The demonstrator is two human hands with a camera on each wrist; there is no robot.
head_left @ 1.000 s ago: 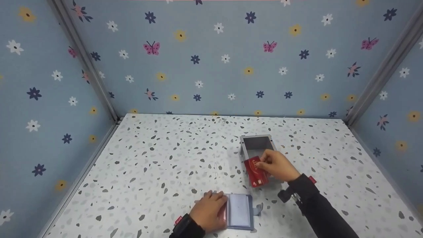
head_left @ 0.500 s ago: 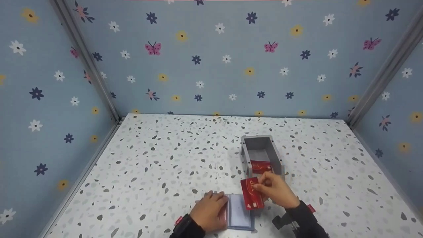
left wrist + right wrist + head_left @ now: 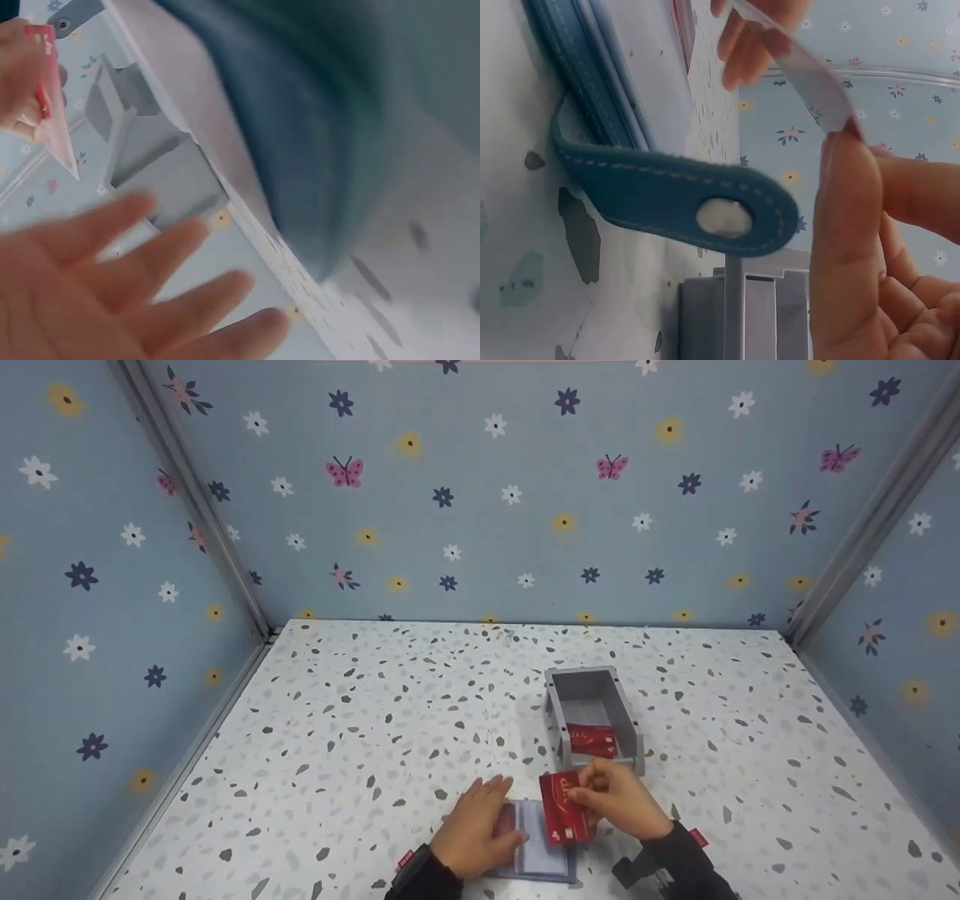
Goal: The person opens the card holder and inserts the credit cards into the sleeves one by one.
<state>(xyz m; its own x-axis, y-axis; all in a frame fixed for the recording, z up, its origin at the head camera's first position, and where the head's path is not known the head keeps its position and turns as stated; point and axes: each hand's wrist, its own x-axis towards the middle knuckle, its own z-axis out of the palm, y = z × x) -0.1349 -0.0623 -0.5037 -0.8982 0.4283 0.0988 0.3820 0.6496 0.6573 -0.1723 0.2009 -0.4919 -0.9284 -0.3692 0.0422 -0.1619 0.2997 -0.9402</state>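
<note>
My right hand (image 3: 622, 799) pinches a red card (image 3: 562, 810) by its right edge, above the right half of an open blue card holder (image 3: 551, 877). In the right wrist view the card (image 3: 810, 82) is seen nearly edge-on, between thumb and finger. My left hand (image 3: 474, 829) is over the holder's left half, its fingers straight; in the left wrist view these fingers (image 3: 172, 259) are spread and blurred. Clear sleeves (image 3: 534, 840) show on the holder's right half. A blue strap (image 3: 660, 191) with a metal snap sticks out from the holder. Part of the left half is hidden.
Behind the right hand stands a grey open box (image 3: 634, 735) with a red card (image 3: 592, 740) at its near end. The speckled white table (image 3: 375, 720) is bounded by patterned blue walls (image 3: 480, 510) at the back and sides.
My right hand has carried the red card from above the grey box toward me, over the holder. My left hand has lifted its thumb outward and straightened its fingers.
</note>
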